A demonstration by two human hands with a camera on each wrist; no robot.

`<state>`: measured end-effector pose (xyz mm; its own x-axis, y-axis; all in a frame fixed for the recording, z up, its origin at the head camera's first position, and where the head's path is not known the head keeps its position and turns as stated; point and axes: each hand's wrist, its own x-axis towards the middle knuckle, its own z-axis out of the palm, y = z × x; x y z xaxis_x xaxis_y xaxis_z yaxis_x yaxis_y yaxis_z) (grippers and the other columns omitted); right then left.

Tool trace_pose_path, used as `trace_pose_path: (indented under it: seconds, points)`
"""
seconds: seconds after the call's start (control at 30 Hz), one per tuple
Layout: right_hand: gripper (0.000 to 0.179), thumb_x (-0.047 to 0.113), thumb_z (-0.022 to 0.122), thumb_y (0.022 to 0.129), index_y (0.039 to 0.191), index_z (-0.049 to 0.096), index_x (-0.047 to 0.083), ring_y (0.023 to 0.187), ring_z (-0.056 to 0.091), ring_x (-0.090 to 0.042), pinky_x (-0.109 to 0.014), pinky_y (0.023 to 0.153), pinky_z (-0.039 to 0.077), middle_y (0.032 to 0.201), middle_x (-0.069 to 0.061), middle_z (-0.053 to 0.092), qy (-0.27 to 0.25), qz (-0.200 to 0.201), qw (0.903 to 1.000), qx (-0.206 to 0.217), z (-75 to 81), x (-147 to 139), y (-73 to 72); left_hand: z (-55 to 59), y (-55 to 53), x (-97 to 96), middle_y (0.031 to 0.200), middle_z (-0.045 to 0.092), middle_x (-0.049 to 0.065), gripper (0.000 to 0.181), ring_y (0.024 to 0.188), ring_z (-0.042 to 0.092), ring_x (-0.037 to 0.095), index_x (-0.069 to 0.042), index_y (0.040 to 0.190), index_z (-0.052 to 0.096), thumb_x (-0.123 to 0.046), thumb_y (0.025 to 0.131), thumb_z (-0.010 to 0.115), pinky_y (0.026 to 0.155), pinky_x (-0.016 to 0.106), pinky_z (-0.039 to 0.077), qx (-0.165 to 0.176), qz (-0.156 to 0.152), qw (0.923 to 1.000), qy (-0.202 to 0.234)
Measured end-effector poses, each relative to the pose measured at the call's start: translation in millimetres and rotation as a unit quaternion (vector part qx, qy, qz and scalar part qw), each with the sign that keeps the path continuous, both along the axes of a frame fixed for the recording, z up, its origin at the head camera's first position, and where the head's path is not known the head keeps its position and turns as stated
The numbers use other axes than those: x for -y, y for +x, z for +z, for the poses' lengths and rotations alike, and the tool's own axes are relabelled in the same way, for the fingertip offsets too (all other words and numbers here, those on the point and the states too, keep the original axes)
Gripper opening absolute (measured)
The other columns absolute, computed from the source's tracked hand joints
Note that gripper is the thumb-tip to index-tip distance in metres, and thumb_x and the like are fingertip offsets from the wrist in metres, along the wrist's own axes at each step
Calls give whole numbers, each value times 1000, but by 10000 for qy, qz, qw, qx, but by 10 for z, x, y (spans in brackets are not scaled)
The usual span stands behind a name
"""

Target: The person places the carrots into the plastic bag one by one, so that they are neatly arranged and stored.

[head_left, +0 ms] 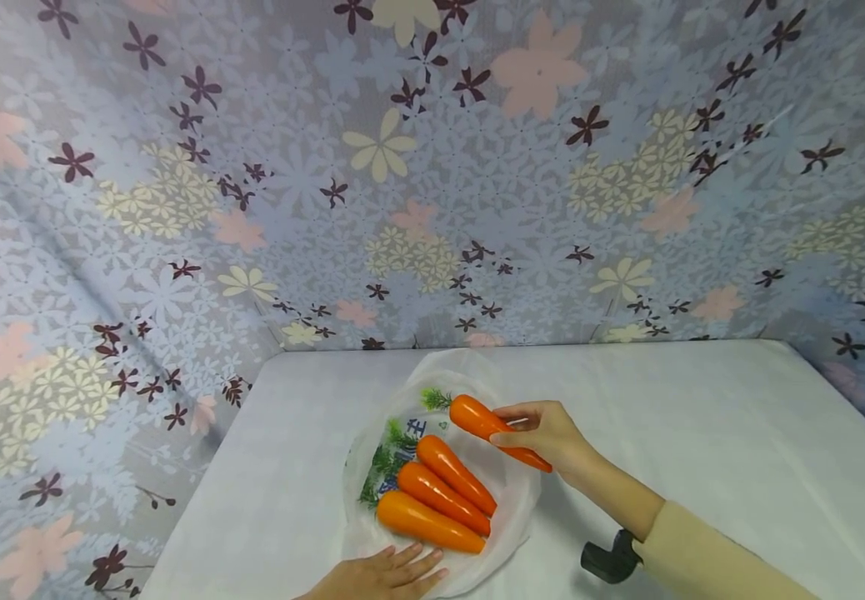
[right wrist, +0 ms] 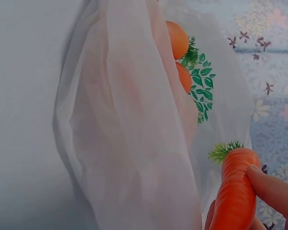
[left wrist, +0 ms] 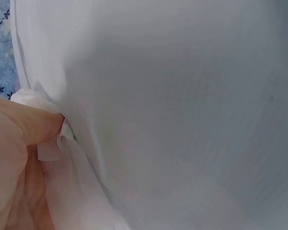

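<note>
My right hand grips an orange carrot with a green leafy top, thumb on one side and fingers on the other. In the head view it is held at a slant over the right part of a white plastic bag. Three more carrots lie side by side on the bag, their green tops to the left. At the bag's near edge is my left hand, fingers stretched over the plastic. The left wrist view shows its thumb pinching the bunched bag edge against the fingers.
The bag lies on a white-covered table. Behind and to the sides stands flower-patterned cloth. A black device is at the right wrist, by the beige sleeve. Green leaf print shows on the bag.
</note>
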<state>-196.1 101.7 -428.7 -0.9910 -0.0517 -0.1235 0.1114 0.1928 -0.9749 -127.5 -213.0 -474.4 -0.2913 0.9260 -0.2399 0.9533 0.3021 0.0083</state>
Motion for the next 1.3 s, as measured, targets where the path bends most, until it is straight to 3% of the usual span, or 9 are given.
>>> trace_pose_path:
  seconds: [0.3,0.57,1.03,1.3]
  points:
    - [39,8,84,80,114,72,-6,89,68,-23,-33,78,59,105,-14,72,324,118,9991,-261,-4,129,-44,-22,-7,18,160,34,0,62,141,38,14,-15,156,35,-51,107,24,103,24,43,-729,-295,9966,238]
    - [38,8,86,78,111,73,-6,88,67,-23,-33,77,58,103,-13,72,635,38,9976,-289,-66,223,-88,0,11,34,161,31,-1,64,143,35,13,-16,158,30,-53,106,21,105,24,41,-343,-154,9992,109]
    - [33,6,85,78,108,75,-5,84,68,-21,-34,74,58,102,-10,72,863,10,9960,-241,-81,364,-172,-19,31,49,160,34,0,61,142,37,14,-15,156,35,-50,107,24,104,25,43,-571,-221,9977,292]
    - [34,4,84,78,108,74,-6,86,69,-22,-34,75,58,101,-12,73,633,-124,9979,-91,-124,435,-202,-21,33,47,159,35,0,61,142,38,14,-14,156,35,-50,107,25,104,25,43,-633,-236,9972,336]
